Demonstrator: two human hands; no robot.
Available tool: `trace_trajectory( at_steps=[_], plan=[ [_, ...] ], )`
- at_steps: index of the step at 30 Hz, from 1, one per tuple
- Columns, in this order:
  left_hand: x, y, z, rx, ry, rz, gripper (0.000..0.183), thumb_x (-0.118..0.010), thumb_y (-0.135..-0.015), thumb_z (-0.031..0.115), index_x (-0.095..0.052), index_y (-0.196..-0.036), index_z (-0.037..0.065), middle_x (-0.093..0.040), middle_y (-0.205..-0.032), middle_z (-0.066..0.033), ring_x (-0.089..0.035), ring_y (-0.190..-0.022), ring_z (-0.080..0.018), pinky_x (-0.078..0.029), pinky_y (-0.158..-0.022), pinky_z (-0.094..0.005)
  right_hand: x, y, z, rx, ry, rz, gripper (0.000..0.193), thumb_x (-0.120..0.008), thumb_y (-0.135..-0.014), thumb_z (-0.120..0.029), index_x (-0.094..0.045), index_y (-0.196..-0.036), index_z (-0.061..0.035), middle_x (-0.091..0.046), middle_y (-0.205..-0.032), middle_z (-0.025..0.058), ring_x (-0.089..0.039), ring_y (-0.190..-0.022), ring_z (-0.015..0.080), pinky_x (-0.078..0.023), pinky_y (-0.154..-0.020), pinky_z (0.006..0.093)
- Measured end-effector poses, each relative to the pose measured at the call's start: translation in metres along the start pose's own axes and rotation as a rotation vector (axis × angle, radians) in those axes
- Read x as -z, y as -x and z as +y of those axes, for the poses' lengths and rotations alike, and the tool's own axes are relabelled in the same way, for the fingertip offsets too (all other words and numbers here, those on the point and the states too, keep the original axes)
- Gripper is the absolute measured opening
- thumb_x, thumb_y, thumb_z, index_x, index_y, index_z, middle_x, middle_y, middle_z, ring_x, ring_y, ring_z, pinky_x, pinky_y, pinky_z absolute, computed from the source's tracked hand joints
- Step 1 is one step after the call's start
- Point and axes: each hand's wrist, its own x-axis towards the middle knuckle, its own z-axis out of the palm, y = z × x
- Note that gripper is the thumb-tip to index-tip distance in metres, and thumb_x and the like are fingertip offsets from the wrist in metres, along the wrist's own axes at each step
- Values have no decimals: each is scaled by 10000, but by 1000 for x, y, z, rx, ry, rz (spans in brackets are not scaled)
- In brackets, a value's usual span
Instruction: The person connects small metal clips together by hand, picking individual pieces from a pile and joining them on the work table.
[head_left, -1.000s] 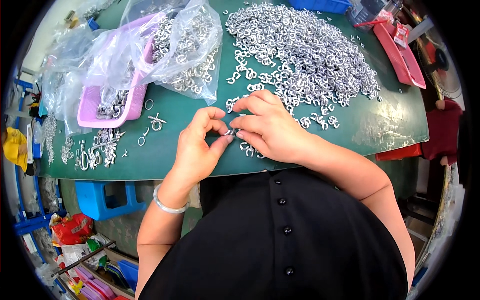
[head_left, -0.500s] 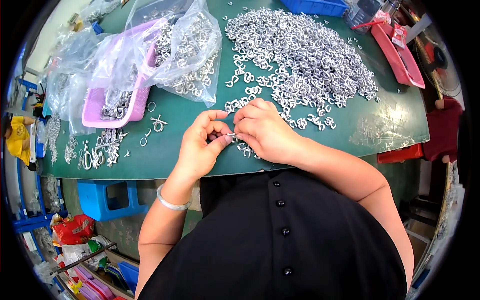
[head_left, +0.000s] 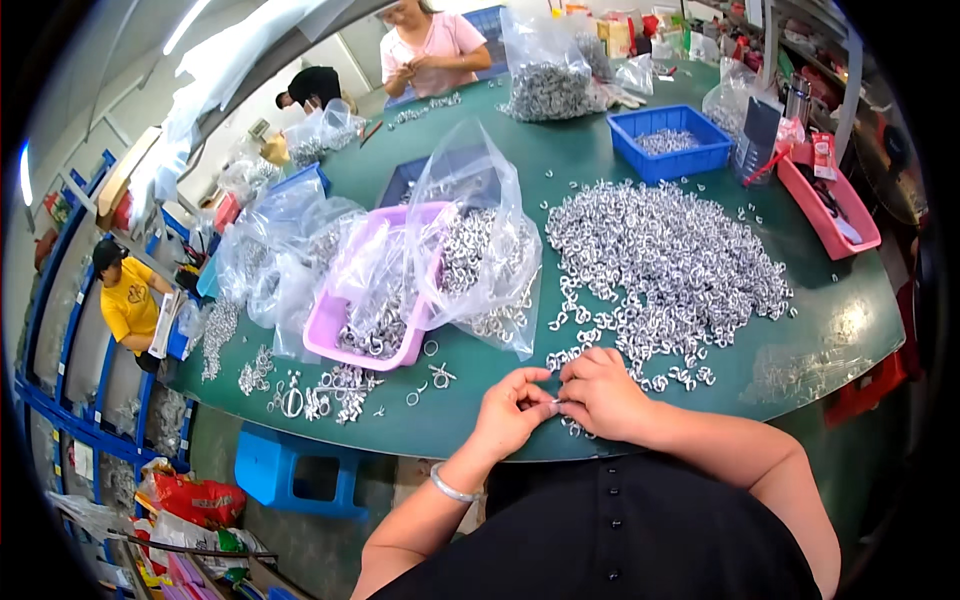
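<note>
Left hand (head_left: pixel 510 412) and right hand (head_left: pixel 603 398) meet at lower centre, fingers curled, thumbs and fingertips pinched together on one small metal piece (head_left: pixel 556 402), mostly hidden; which part each grips, cannot tell; piece looks light and stiff, probably slick, hardly fragile; best held by its edges between thumb and forefinger tips; counts: two hands, one piece between them; one pile (head_left: pixel 670 270) of C-shaped bits, right of centre, too many to count; one purple basket (head_left: pixel 322 332), left of centre; one pink tray (head_left: pixel 812 208), right edge; one blue stool (head_left: pixel 260 470), lower left.
</note>
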Motion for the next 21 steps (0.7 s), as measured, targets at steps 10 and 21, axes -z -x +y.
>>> trace_trajectory(
  at_steps=[10,21],
  plan=[
    [10,-7,8,78,139,14,393,-681,-816,-74,-553,-1182,-6,-664,-876,-43,-620,-793,-91,-511,-752,-219,-4,-9,0,49,35,117,129,-713,-750,-170,-698,-847,-85,-626,-974,26,-535,-988,231,-370,-887,402],
    [8,-3,16,140,206,-22,256,-644,-852,-51,-604,-1103,-22,-654,-884,-38,-612,-782,-92,-501,-740,-220,7,-11,-7,246,211,96,81,-621,-696,-104,-632,-775,-90,-582,-884,32,-518,-921,226,-365,-875,403]
  ],
)
